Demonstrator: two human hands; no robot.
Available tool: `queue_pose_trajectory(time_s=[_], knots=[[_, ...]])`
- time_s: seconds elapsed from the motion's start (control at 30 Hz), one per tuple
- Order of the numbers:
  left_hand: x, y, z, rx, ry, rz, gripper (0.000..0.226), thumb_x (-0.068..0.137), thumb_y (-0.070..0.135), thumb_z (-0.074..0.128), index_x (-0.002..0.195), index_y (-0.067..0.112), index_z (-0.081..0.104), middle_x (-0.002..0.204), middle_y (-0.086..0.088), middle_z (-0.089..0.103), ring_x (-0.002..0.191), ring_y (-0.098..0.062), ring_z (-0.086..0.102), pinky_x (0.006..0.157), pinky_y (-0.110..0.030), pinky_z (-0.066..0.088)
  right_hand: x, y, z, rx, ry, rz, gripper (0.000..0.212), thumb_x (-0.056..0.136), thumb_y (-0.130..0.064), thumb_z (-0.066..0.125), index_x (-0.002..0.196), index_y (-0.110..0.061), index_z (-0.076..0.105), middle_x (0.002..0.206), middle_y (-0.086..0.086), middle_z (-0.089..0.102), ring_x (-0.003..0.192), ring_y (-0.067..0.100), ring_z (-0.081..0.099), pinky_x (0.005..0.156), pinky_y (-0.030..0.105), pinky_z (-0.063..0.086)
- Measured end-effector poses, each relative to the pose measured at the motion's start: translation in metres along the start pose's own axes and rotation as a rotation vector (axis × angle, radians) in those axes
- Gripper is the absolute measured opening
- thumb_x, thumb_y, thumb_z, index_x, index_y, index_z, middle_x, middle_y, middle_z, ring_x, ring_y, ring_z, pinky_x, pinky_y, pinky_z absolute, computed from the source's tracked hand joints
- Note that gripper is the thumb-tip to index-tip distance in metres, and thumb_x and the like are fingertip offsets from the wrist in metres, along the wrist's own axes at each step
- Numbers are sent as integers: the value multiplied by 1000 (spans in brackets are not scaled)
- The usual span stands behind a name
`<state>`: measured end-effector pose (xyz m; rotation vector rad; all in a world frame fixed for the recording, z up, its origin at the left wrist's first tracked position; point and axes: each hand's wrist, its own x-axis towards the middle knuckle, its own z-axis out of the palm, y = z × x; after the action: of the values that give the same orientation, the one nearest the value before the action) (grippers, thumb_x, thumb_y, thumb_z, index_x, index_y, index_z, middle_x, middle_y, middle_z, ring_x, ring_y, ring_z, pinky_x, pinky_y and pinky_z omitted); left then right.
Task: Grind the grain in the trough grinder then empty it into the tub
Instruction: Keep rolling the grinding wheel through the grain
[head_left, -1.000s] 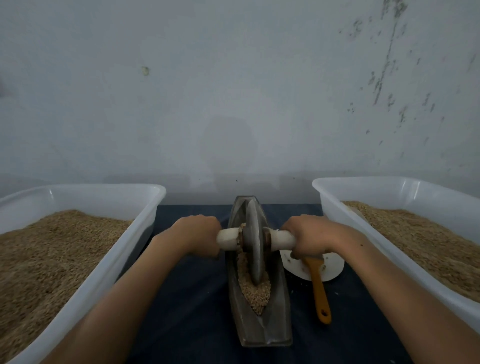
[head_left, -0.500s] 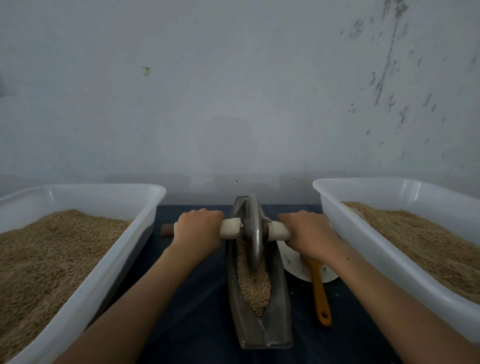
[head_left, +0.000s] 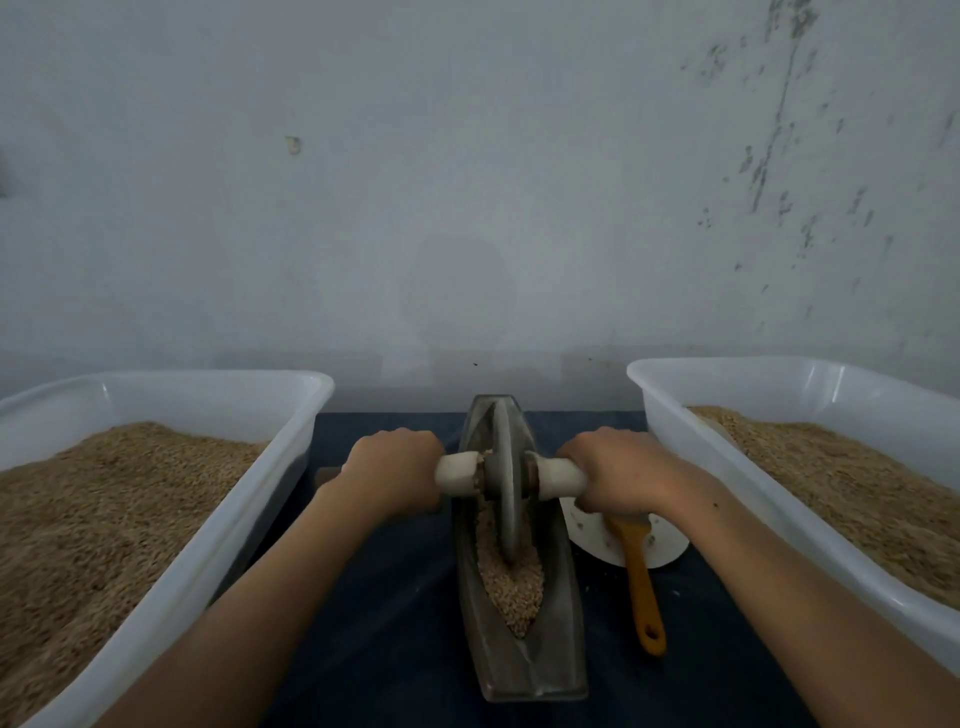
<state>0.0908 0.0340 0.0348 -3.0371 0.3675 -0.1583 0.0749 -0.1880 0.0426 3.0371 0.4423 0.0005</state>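
Observation:
A boat-shaped metal trough grinder (head_left: 519, 660) lies lengthwise on the dark cloth between two tubs. Grain (head_left: 511, 587) fills its groove. A metal wheel (head_left: 506, 483) stands upright in the groove near the far end, on a pale wooden axle (head_left: 558, 475). My left hand (head_left: 395, 467) grips the axle left of the wheel, and my right hand (head_left: 618, 470) grips it on the right. A white plastic tub (head_left: 249, 499) heaped with grain stands on the left, and another white tub (head_left: 691, 447) with grain on the right.
An orange-handled brush (head_left: 641, 597) lies on a white disc (head_left: 592, 530) just right of the trough, partly under my right wrist. A grey wall rises close behind the table. Dark blue cloth (head_left: 384, 634) covers the table between the tubs.
The wheel and both hands rolled away from me toward the trough's far end and are now back a little toward me. Both hands kept hold of the axle.

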Motion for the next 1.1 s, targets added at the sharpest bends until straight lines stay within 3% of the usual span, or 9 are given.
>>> queue_pose_trajectory(time_s=[0.1,0.2,0.43,0.53,0.7,0.8,0.87,0.97,1.1], knots=[[1,0,8,-7,182,-16,24,84,32,60,105,22,57,99,1,63,89,-19,59,68,-31,36,4,-3,10,-52,283,2,12,90,-22,56,101,-27,55,99,-2,64,87,17,59,69,29,36],[0,1,10,-23,226,-36,19,85,31,58,102,23,56,98,1,62,87,-19,58,68,-30,36,5,-4,14,-52,359,-11,9,91,-22,55,98,-27,52,98,-3,64,87,17,59,69,28,35],[-3,3,-4,17,-106,-8,44,78,37,68,116,17,55,85,3,50,77,-15,48,69,-30,38,-3,1,-7,54,-128,-6,33,82,-21,70,113,-24,61,105,-1,65,88,14,59,73,30,46],[-3,3,-5,13,-136,1,47,78,39,69,116,16,54,84,4,48,76,-14,47,68,-30,37,-5,2,-8,102,-202,7,36,81,-21,72,115,-23,61,107,0,66,94,16,62,79,31,51],[0,1,2,-9,-14,-36,39,79,35,67,113,19,58,85,3,53,77,-16,50,68,-30,38,1,-1,2,-52,85,-13,21,85,-22,62,106,-27,59,98,-3,64,81,15,57,64,28,39],[1,1,9,4,163,-39,29,83,34,61,108,22,58,96,1,61,86,-19,58,69,-30,37,6,-3,14,-56,313,-2,15,90,-22,56,103,-28,55,100,-3,64,89,17,60,69,29,37],[2,1,11,7,204,-34,27,84,33,59,109,22,57,99,0,62,90,-19,59,69,-30,37,8,-3,17,-37,343,0,14,91,-23,56,103,-29,54,101,-3,65,90,17,61,70,29,37],[2,1,7,17,99,-19,33,82,34,62,112,21,57,99,0,62,85,-17,57,69,-30,37,6,0,11,-45,239,-8,19,88,-23,59,106,-30,56,101,-4,64,85,15,58,68,28,36],[0,0,-3,-13,-90,9,42,77,36,68,115,20,58,91,2,59,78,-17,51,69,-31,40,0,3,-3,12,-53,-28,34,82,-22,69,114,-27,60,96,-5,61,82,12,55,59,23,35]])
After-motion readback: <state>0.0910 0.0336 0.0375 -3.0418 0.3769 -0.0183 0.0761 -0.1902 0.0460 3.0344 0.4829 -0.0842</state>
